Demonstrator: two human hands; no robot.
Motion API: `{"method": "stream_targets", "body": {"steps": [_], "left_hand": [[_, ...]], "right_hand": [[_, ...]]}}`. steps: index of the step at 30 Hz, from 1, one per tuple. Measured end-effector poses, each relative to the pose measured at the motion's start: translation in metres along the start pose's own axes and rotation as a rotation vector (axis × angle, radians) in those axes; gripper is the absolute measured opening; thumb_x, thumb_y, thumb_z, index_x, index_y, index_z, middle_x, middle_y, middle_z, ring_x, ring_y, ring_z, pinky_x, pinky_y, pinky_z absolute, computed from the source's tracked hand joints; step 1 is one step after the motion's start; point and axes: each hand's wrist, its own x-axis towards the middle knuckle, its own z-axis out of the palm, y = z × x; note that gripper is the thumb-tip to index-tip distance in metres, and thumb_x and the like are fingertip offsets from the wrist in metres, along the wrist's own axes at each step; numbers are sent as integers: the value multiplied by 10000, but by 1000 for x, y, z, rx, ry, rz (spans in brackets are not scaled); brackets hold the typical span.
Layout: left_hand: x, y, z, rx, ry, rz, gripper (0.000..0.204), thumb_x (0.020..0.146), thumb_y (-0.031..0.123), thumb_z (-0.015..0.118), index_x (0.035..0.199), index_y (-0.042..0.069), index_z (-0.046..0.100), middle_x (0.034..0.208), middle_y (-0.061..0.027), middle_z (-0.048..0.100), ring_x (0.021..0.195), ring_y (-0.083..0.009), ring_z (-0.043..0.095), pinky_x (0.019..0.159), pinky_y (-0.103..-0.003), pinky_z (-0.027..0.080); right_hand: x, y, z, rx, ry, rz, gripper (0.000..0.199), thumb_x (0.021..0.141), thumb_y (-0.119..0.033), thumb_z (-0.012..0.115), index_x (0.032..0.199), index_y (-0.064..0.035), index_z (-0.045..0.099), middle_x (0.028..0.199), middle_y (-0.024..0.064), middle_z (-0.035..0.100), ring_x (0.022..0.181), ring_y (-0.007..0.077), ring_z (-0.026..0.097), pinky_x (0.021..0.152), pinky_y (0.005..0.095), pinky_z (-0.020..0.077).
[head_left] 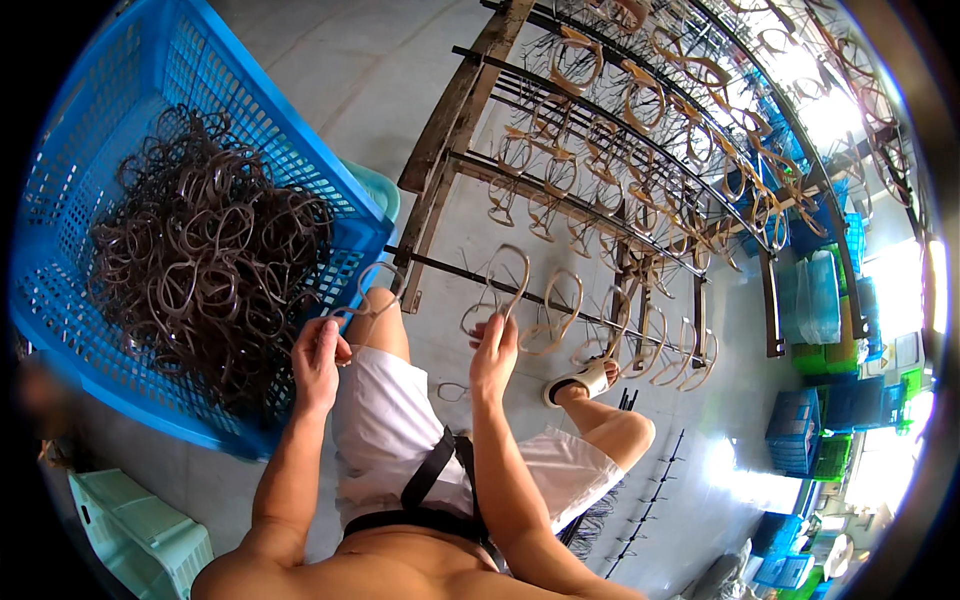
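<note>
One brown glasses frame is pinched between the thumb and the fingers of the left hand, just beside the blue basket, in which lies a tangled pile of similar frames. The right hand is near the lowest rod of the rack, and its curled fingers are at the lower end of a second frame; whether they pinch it or only touch it, I cannot tell.

Grey floor, white glare patch; bright light at right.
</note>
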Motion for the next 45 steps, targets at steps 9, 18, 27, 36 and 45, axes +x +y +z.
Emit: {"method": "stream_targets", "body": {"steps": [9, 18, 27, 36, 45], "left_hand": [[-59, -11, 31, 196, -138, 95, 168, 942, 165, 472, 905, 30, 565, 632, -17, 539, 573, -72, 514, 522, -218, 408], [-81, -7, 74, 637, -569, 407, 89, 868, 95, 521, 859, 6, 525, 806, -172, 588, 703, -324, 595, 614, -349, 478], [43, 3, -39, 1926, 43, 614, 278, 777, 68, 523, 1053, 50, 547, 921, -159, 532, 811, -354, 566, 670, -448, 465], [41, -3, -19, 2241, 60, 275, 465, 705, 108, 694, 1098, 9, 465, 1181, -134, 432, 1033, -321, 503, 861, -416, 417], [44, 17, -19, 2068, 237, 318, 604, 819, 248, 552, 1312, -1, 309, 1038, -196, 607, 955, -380, 548, 897, -476, 374]], "right_hand": [[-72, 8, -38, 121, -396, 191, 315, 957, -200, 445, 1152, 47, 463, 928, 90, 586, 827, 147, 551, 751, 271, 455], [-83, -11, -43, 213, -267, -94, 212, 987, -157, 351, 975, 19, 467, 755, 67, 570, 661, 129, 541, 650, 265, 464], [69, -57, -265, 526, 574, -403, 193, 953, -222, 475, 976, -32, 500, 612, 2, 460, 421, 74, 397, 375, 215, 324], [184, -15, -385, 603, 610, -254, 168, 932, -201, 519, 869, -56, 576, 572, -39, 433, 421, 41, 370, 365, 189, 277], [174, 2, -356, 777, 486, -151, 172, 938, -189, 504, 943, -39, 587, 567, -37, 418, 428, 48, 345, 374, 194, 265]]}}
